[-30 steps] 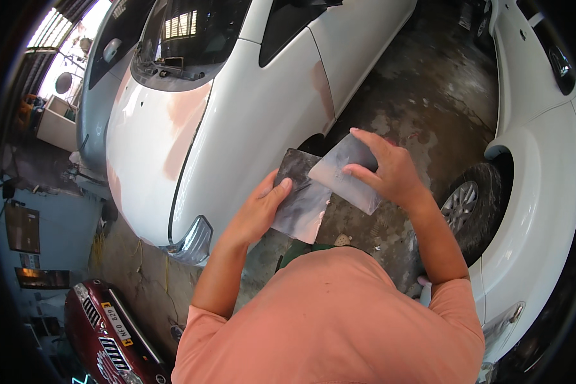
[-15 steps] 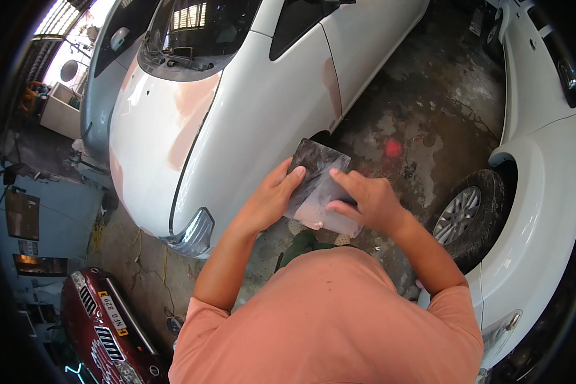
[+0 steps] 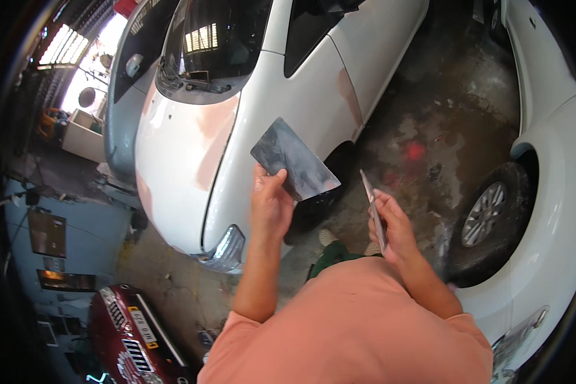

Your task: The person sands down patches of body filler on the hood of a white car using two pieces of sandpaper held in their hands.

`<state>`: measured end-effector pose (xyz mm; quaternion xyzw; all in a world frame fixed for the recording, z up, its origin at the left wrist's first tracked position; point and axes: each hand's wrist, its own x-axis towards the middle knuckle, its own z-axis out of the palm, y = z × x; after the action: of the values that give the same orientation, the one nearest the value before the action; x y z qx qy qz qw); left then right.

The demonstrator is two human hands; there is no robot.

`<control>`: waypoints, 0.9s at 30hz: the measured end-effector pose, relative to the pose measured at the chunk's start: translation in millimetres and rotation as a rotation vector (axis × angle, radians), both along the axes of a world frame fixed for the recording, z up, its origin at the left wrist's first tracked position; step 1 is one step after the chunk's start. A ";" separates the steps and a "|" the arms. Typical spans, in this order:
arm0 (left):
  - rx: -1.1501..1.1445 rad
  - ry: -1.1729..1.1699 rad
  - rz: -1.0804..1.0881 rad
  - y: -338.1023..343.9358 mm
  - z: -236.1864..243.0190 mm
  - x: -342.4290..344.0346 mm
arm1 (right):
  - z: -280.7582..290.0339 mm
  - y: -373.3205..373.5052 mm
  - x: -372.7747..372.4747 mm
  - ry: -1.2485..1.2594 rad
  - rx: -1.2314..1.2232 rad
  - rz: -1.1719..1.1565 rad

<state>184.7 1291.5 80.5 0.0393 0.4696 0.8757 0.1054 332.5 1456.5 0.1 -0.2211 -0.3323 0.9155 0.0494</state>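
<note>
Aloft, smeared plate (image 3: 296,160) in left hand (image 3: 272,201), white box (image 3: 83,139) beyond

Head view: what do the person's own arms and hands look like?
The left hand and right hand are both ungloved, with no bracelet or watch visible. The person wears a salmon-pink shirt with short sleeves that leave the forearms bare.

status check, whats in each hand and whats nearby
Left hand gripping grey sheet. Right hand holding thin sheet, edge-on. Sheets apart. White car with pinkish patches beyond left hand.
</note>
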 end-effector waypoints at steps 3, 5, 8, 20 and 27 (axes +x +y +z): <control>0.167 -0.130 -0.092 -10.5 -15.2 -9.8 | -4.8 -24.2 7.3 -0.058 -0.113 0.191; 0.316 -0.148 -0.153 -9.9 -25.7 -10.7 | -1.9 -33.9 9.1 0.015 -0.105 0.254; 0.459 -0.135 -0.170 0.9 -33.1 -10.8 | 9.1 -40.0 4.8 0.097 -0.008 0.238; 0.323 0.300 -0.114 8.2 -35.1 -12.6 | 22.9 -45.7 7.5 0.169 0.203 0.286; -0.055 0.404 0.101 3.2 -64.6 -4.4 | 42.3 -42.4 8.1 0.203 0.113 0.301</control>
<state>180.2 1294.6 15.9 0.1876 0.5063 0.8410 -0.0338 340.5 1414.1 42.4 -0.0725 -0.4060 0.9100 -0.0426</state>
